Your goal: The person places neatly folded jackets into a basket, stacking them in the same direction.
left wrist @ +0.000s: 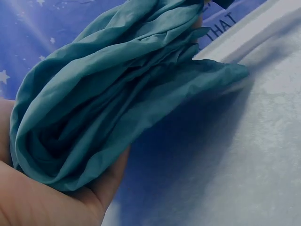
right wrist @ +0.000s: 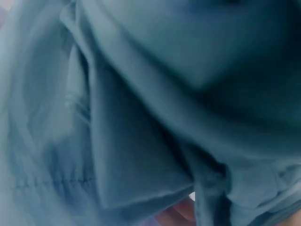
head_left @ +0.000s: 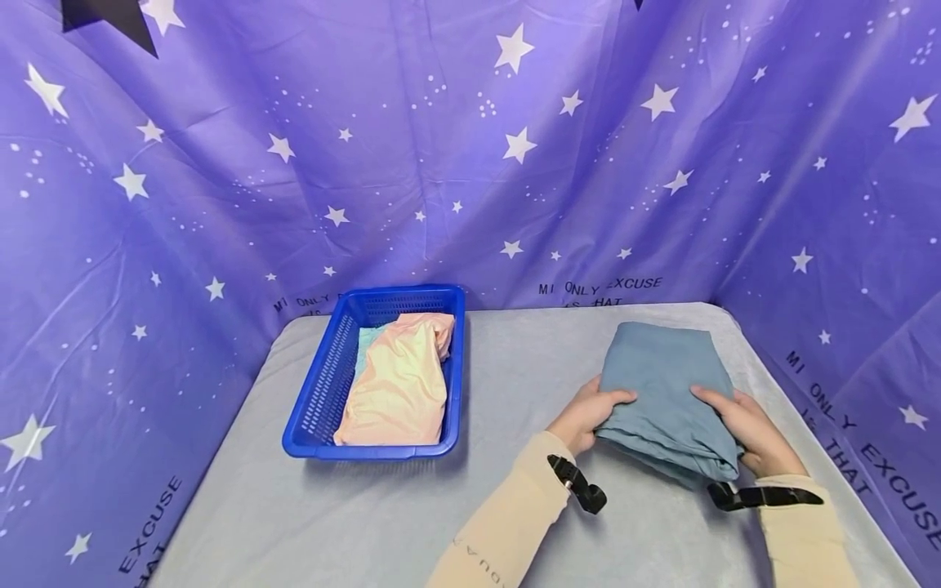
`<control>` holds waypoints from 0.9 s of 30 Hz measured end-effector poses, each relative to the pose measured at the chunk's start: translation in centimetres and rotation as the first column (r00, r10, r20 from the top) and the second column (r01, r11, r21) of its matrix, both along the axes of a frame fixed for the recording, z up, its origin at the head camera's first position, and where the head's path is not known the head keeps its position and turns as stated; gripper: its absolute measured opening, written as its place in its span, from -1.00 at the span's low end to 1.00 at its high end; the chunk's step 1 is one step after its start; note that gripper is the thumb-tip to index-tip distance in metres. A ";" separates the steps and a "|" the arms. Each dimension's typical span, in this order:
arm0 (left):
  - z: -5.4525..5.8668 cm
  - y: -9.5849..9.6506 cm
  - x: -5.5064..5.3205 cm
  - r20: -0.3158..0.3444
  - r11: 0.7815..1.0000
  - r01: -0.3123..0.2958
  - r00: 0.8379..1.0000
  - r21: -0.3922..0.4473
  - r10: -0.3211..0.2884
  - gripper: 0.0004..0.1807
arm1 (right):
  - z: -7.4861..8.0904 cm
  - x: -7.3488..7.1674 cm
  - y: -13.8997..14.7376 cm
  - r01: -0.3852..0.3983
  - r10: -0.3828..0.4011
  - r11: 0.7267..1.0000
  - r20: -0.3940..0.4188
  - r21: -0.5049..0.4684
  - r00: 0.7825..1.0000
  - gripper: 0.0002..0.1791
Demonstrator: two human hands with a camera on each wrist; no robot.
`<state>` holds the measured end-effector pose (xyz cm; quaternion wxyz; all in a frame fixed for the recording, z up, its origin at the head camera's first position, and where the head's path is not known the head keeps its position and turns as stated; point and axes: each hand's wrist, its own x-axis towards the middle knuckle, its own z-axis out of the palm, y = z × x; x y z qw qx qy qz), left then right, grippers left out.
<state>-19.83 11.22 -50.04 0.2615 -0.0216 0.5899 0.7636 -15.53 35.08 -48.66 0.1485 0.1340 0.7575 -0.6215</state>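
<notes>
In the head view a folded blue-grey garment [head_left: 665, 380] is held between both hands at the right of the table. My left hand [head_left: 584, 418] grips its left side, thumb on top and the other fingers underneath. On the right side my right hand [head_left: 760, 437] holds it the same way, its thumb lying over the cloth. The left wrist view shows layered folds of the garment [left wrist: 89, 89] resting in the left hand [left wrist: 56, 202], with its near edge raised over the table. Loose folds and a stitched seam of the garment [right wrist: 136, 146] fill the right wrist view, hiding most of that hand.
A blue plastic basket [head_left: 299, 437] stands to the left on the grey cloth-covered table [head_left: 515, 376]. Inside it lie a folded pale peach garment [head_left: 400, 384] and a light blue cloth [head_left: 364, 343]. Purple star-printed curtains [head_left: 441, 163] enclose the back and sides.
</notes>
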 end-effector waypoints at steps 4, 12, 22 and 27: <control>0.6 -0.8 -0.2 -0.018 0.999 0.003 1.000 0.040 -0.002 -0.42 | 0.8 0.0 -0.7 -0.001 0.000 0.998 -0.019 -0.069 1.000 -0.49; 1.7 -2.6 -0.5 -0.014 0.995 -0.001 1.000 0.103 0.002 -0.40 | 2.3 -0.3 -2.5 -0.056 0.047 0.989 -0.071 -0.135 0.996 -0.46; 3.3 -4.9 -0.5 -0.030 0.994 -0.052 0.998 0.093 0.055 -0.40 | 3.3 -1.2 -4.7 -0.079 0.053 0.988 -0.192 -0.131 0.980 -0.26; 4.0 -5.9 -0.5 -0.067 0.994 -0.089 0.993 0.061 0.093 -0.40 | 3.5 -1.6 -5.9 -0.047 0.012 0.990 -0.242 -0.136 0.970 -0.38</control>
